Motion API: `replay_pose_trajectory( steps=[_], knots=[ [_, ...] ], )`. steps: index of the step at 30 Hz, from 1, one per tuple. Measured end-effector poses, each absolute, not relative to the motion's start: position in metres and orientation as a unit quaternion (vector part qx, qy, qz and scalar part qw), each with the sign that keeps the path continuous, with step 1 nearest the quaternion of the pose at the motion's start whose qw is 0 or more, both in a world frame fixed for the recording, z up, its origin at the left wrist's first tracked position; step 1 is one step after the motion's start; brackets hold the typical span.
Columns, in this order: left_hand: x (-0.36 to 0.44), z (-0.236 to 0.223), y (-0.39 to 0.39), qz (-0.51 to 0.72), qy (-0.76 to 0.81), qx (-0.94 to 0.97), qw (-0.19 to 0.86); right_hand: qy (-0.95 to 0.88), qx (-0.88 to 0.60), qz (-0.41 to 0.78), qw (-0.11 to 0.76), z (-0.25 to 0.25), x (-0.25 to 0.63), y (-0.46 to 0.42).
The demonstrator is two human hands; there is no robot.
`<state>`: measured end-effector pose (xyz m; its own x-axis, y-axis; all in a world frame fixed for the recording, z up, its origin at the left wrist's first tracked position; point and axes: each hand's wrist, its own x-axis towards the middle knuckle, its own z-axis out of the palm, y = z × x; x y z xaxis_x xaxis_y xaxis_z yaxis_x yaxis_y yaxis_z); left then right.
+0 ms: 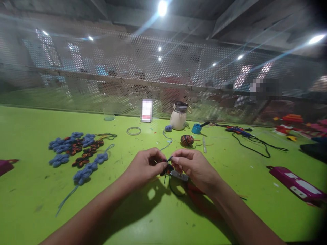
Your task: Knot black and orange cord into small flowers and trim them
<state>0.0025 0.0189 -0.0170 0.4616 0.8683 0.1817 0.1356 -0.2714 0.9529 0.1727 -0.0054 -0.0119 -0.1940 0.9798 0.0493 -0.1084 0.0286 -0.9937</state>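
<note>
My left hand (pixel 145 168) pinches a small dark, multicoloured crocheted piece (pixel 166 169), mostly covered by the fingers. Close beside it, my right hand (pixel 198 168) has thumb and forefinger closed on a dark yarn end (pixel 170 158) that comes up from the piece. A loose dark strand (pixel 176 194) loops down below the hands. Partly under my right hand lies a tool with a grey metal part (pixel 178 175) and red handles (pixel 198 192), which look like scissors. Left of my hands rest several blue crocheted flowers (pixel 83 173) and black-orange ones (pixel 81 159).
Beyond my hands lie a multicoloured yarn ball (pixel 187 140) and a small blue yarn ball (pixel 168 128). A lidded jar (pixel 178 117), a phone (pixel 146 111), a ring (pixel 134 131) and a blue pot (pixel 196 128) stand farther back. At right are a corded tool (pixel 238 131) and a purple case (pixel 296 183).
</note>
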Motion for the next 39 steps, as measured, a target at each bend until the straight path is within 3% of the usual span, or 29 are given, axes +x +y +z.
replay_pose_trajectory(
  steps=[16,27,34,39],
  knots=[
    [0.005,-0.013,0.012,0.375,0.386,0.777,0.326,-0.466,-0.361,0.663,0.462,-0.022,0.168,-0.002],
    [-0.001,-0.015,0.013,0.399,0.306,0.843,0.192,-0.576,-0.408,0.554,0.442,-0.012,0.175,-0.004],
    [0.000,-0.017,0.011,0.388,0.307,0.848,0.190,-0.605,-0.436,0.515,0.424,-0.010,0.174,-0.007],
    [0.000,-0.012,0.010,0.393,0.303,0.837,0.231,-0.587,-0.389,0.557,0.441,-0.017,0.177,-0.005]
  ],
)
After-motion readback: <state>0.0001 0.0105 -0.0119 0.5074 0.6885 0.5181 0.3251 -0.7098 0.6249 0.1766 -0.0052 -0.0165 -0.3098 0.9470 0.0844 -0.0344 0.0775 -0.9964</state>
